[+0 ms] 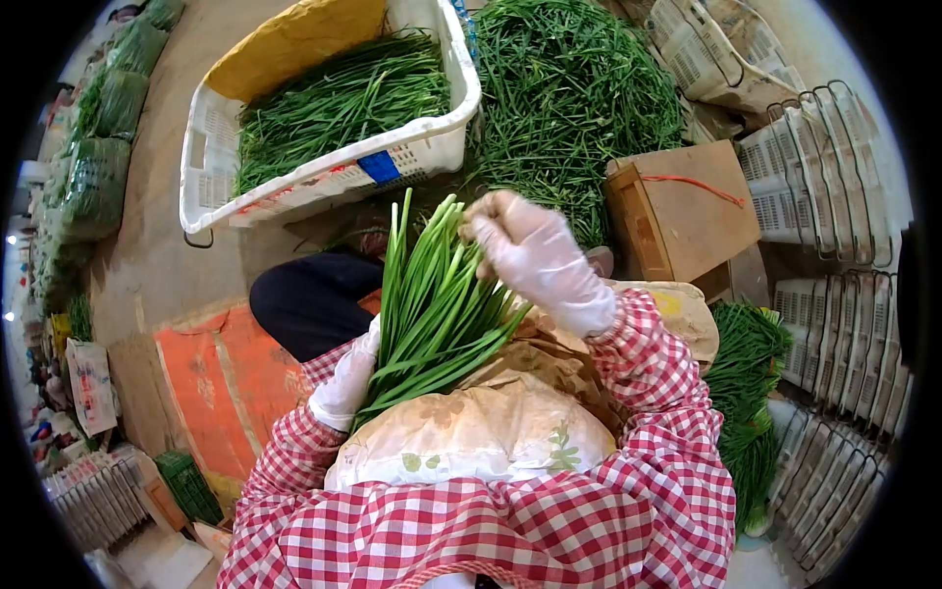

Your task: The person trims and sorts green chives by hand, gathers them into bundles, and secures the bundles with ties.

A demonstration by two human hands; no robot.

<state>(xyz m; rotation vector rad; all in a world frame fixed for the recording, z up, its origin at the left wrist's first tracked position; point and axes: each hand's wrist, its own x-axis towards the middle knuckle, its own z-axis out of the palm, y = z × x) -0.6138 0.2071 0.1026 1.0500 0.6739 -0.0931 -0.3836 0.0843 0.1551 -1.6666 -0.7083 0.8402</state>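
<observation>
A loose bunch of long green stalks (432,304) lies across my lap, its pale cut ends pointing up and away from me. My left hand (351,378), in a whitish glove, is wrapped round the bunch's left side, with its fingers mostly hidden by the stalks. At the bunch's upper right, my right hand (520,245), also gloved with bare fingertips, has its fingers curled together by the pale ends. Whatever is between those fingertips is too small to make out. A stained cloth (481,432) covers my lap under the stalks.
A white crate (451,147) holding green stalks stands ahead on the left. Beside it rises a large green heap (579,88). A wooden box (687,211) stands right of the heap. More bundles (741,393) lie at my right, near stacked crates (834,334). Orange sheeting (231,383) covers floor at left.
</observation>
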